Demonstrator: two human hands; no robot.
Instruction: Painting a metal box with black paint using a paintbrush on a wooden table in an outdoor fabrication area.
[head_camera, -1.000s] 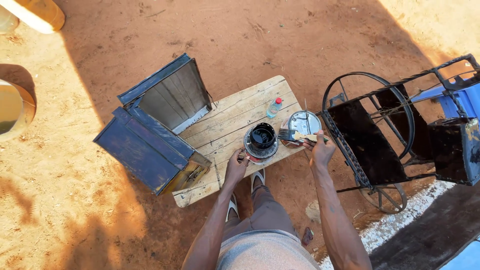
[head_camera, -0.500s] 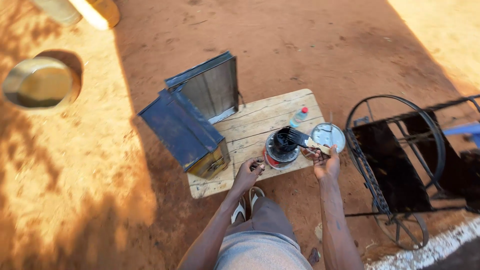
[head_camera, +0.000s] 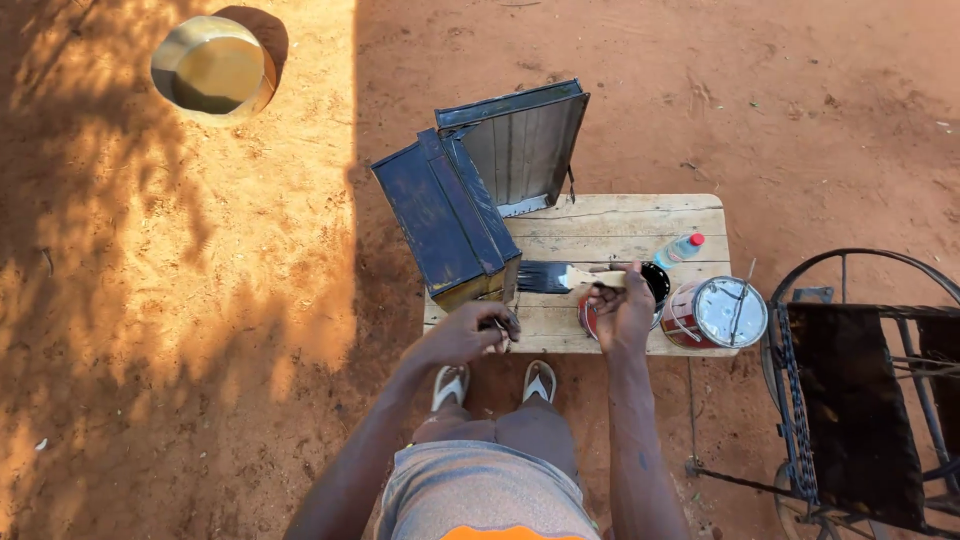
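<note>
R hand (head_camera: 622, 312) grips paintbrush (head_camera: 558, 277), fingers wrapped round handle, bristles by blue metal box (head_camera: 447, 218). L hand (head_camera: 466, 334) curled at box's near corner; what it pinches, can't tell.

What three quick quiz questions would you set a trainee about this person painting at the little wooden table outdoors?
1. True or false: the right hand holds a paintbrush whose bristles point toward the blue metal box.
2. Which stands at the right end of the wooden table? A) a closed tin with a wire handle B) a hammer C) a plate
3. Where is the left hand?

Key
1. True.
2. A: the closed tin; a small plastic bottle lies behind it.
3. At the near bottom corner of the blue metal box, at the table's front edge.
</note>
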